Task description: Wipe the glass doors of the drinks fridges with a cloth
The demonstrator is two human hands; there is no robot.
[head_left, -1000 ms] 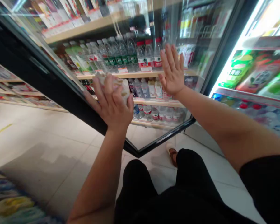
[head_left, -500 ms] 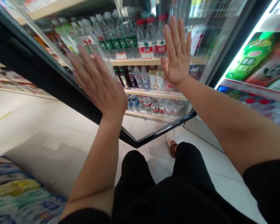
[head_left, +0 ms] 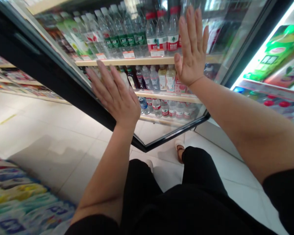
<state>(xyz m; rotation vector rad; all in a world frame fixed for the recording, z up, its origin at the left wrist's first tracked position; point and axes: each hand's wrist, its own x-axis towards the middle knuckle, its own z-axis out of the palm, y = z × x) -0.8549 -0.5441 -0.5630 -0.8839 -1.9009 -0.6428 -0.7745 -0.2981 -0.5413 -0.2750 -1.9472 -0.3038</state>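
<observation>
A glass door (head_left: 161,132) with a thick black frame (head_left: 51,75) stands swung out in front of me. My left hand (head_left: 115,94) lies flat, fingers stretched, against the lower left of the pane near the frame. Between its thumb and forefinger shows a pale patch; I cannot tell if it is a cloth or a reflection. Higher and to the right, my right hand (head_left: 192,49) is spread on the glass, thumb out to the left, with nothing seen in it. In the glass appear red-capped water bottles (head_left: 161,32) and green-labelled bottles (head_left: 123,36).
At the right is a lit cooler shelf (head_left: 271,86) with a green drink bottle (head_left: 274,55). Bright packages (head_left: 26,199) are stacked at the lower left. Pale floor tiles (head_left: 85,127) lie below, with my shoe (head_left: 179,150) near the door's bottom corner.
My left hand has slid down and slightly right. My right hand appears a little higher and further right, while the whole view has also shifted slightly.
</observation>
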